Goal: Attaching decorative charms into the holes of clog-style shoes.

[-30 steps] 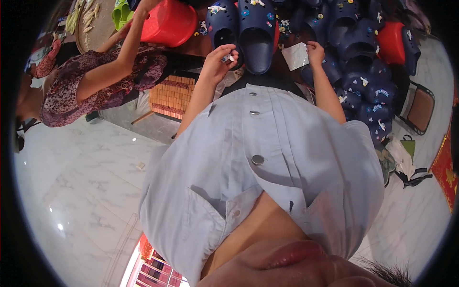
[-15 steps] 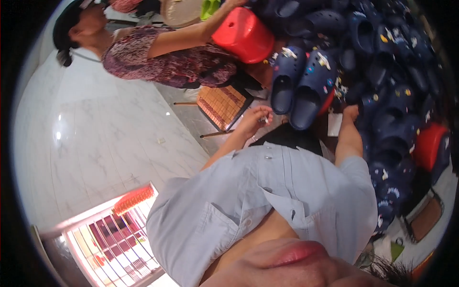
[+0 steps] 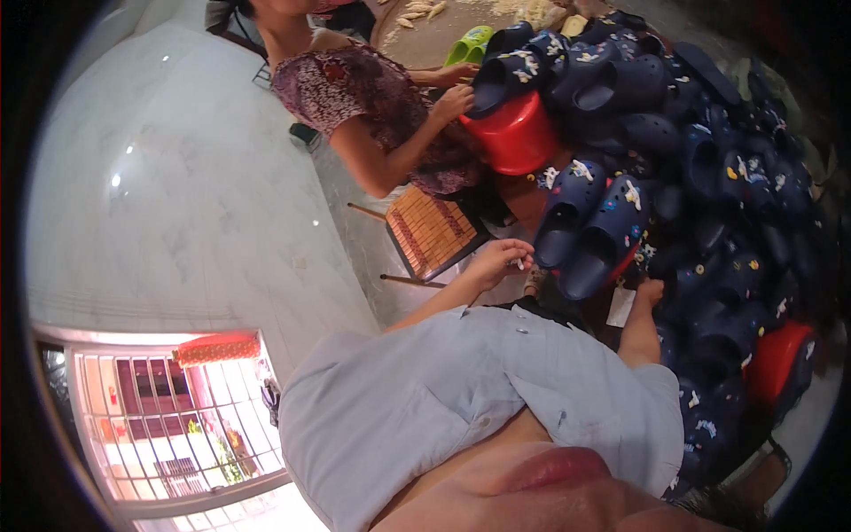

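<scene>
My left hand [image 3: 502, 264] is closed in a pinch on a small white piece, just left of a pair of navy clogs [image 3: 592, 257]. White figure charms and small coloured charms decorate these clogs, which rest over something red. On the other side of the pair, my right hand [image 3: 651, 292] has its fingers curled beside a scatter of small charms [image 3: 645, 255]. Its fingertips are mostly hidden, so what they hold cannot be seen. A white card-like piece [image 3: 621, 307] lies beside the right wrist.
Navy clogs [image 3: 700, 168] are heaped ahead and to the right. Another person [image 3: 355, 97] works at the far left with both hands at a navy clog [image 3: 507, 82] by a red stool [image 3: 514, 133]. A bamboo-topped stool [image 3: 434, 232] stands left; another red object [image 3: 778, 359] is at right.
My view has shifted, so the clogs and my hands sit lower in it. The other person's hands are now at a clog above the red stool. My hands stay by the same clogs.
</scene>
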Demonstrator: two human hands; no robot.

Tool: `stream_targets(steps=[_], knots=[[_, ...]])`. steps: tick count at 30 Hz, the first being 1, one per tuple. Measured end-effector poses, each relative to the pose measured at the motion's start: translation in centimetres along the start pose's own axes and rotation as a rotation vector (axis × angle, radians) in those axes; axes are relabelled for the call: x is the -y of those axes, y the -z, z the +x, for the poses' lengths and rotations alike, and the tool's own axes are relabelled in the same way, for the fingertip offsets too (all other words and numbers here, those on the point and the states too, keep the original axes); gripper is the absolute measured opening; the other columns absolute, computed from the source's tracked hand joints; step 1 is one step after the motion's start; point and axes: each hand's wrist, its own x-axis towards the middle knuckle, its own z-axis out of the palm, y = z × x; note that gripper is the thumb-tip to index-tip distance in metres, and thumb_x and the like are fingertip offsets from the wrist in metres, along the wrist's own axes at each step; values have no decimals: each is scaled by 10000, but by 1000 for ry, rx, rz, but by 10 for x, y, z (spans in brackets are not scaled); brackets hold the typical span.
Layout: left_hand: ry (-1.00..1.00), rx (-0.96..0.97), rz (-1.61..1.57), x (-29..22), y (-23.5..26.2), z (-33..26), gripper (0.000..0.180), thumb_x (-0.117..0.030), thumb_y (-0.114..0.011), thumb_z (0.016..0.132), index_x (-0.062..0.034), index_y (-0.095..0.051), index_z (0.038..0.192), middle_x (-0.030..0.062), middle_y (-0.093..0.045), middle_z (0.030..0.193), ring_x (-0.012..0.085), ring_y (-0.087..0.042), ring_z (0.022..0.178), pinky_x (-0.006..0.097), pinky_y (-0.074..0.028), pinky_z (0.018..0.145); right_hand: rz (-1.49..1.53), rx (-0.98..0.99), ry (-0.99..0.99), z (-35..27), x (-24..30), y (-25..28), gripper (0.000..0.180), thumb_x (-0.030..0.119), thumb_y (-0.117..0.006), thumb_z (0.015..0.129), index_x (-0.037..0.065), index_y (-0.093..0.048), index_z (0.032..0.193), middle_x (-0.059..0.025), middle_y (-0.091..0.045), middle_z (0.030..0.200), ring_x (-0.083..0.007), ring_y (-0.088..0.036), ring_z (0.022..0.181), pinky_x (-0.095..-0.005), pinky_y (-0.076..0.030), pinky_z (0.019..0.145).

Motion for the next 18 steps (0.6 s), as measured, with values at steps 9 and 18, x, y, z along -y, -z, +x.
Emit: stream_targets(steps=[9,18], knots=[[-104,154,44,-15,-21,59,270,-56,-593,820,-11,-617,1085,67,-642,894,140,-594,716,283,-483,693,1078,114,150,-46,-25,11,137,-22,-691,782,-51,-647,908,-91,-641,820,-168,-630,701,-266,-561,646],[-383,31,377,-8,-58,103,608,-224,-752,775,43,-513,1267,31,-627,797,84,-556,693,235,-437,602,1010,34,417,-118,54,125,130,22,-675,811,-30,-675,930,-51,-656,820,-115,-607,712,-232,-488,670]])
